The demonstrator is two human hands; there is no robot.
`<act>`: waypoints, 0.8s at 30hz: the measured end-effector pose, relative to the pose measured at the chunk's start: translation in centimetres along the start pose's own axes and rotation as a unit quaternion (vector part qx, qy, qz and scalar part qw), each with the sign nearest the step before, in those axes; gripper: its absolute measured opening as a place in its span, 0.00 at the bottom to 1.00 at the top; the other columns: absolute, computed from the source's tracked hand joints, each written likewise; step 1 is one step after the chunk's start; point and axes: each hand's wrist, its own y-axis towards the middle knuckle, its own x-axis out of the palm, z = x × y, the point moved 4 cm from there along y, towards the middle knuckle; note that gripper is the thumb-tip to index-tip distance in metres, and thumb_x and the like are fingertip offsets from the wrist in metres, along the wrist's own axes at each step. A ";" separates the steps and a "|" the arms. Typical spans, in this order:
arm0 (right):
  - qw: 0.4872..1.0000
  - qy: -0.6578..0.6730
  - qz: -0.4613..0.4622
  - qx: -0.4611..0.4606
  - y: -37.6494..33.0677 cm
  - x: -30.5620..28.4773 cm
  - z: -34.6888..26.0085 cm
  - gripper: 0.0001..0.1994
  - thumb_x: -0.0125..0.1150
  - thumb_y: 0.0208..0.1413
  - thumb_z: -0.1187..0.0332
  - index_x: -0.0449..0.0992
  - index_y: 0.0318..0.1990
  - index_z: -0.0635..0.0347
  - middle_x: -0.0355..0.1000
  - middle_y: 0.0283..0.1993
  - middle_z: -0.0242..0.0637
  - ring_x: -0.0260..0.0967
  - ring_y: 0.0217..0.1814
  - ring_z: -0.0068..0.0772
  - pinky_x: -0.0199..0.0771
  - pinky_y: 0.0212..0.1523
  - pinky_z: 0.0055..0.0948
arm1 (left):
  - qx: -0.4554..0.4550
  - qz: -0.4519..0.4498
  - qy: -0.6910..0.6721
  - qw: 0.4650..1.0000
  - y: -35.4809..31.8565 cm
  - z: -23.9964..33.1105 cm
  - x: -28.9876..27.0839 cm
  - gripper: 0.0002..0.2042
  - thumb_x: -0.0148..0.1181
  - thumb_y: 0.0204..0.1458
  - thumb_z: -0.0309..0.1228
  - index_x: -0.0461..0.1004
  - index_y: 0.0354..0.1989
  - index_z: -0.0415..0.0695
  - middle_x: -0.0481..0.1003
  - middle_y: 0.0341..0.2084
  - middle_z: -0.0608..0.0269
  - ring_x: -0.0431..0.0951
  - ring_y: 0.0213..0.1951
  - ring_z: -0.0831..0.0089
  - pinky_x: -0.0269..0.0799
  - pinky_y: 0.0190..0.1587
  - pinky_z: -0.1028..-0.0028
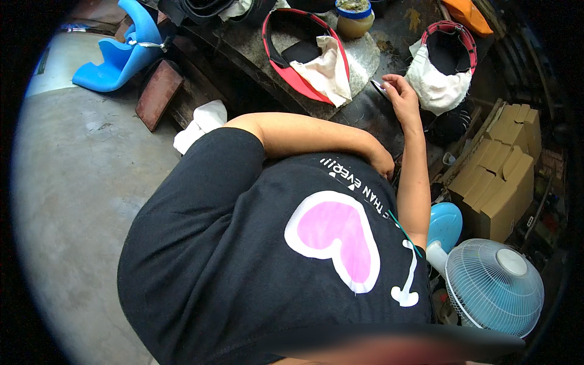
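Dark cluttered workbench (389, 36) above grey concrete floor (73, 182).

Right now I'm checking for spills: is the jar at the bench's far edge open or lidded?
Open: the jar shows no lid, with contents visible inside its blue rim.

Black shirt (231, 255) showing pink heart, white-outlined; red-trimmed black seat cover (292, 58) lying beside white cloth (328, 73); pale blue fan (493, 286) standing by.

The left hand (382, 163) is mostly hidden against the black shirt (231, 255), so its fingers cannot be seen. The small flat thing (381, 89) under the right hand (401, 91) is half covered. The bottom edge is blurred.
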 end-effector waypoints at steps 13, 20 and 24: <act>0.994 0.074 0.075 0.024 -2.1 -3.2 -0.2 0.09 0.56 0.62 0.71 0.76 0.46 0.64 0.76 0.37 0.32 0.72 0.40 0.21 0.69 0.44 0.19 | -0.084 0.102 0.170 0.976 -9.5 -0.3 -2.5 0.12 0.57 0.52 0.37 0.79 0.38 0.43 0.79 0.35 0.54 0.79 0.39 0.52 0.73 0.40 0.56; 0.997 0.062 0.048 0.021 -1.8 -3.0 0.6 0.09 0.55 0.64 0.69 0.76 0.48 0.61 0.77 0.39 0.31 0.72 0.41 0.18 0.68 0.43 0.19 | -0.086 0.170 0.133 0.973 -11.4 -0.8 -1.9 0.11 0.56 0.54 0.38 0.78 0.39 0.44 0.78 0.35 0.55 0.79 0.38 0.53 0.73 0.40 0.58; 0.998 0.056 -0.005 0.008 -0.4 -0.9 0.4 0.10 0.54 0.64 0.68 0.76 0.47 0.60 0.76 0.39 0.30 0.72 0.41 0.18 0.68 0.43 0.19 | -0.131 0.176 0.050 0.974 -12.3 -1.2 -2.2 0.12 0.56 0.56 0.39 0.78 0.40 0.44 0.79 0.37 0.54 0.79 0.39 0.52 0.73 0.42 0.58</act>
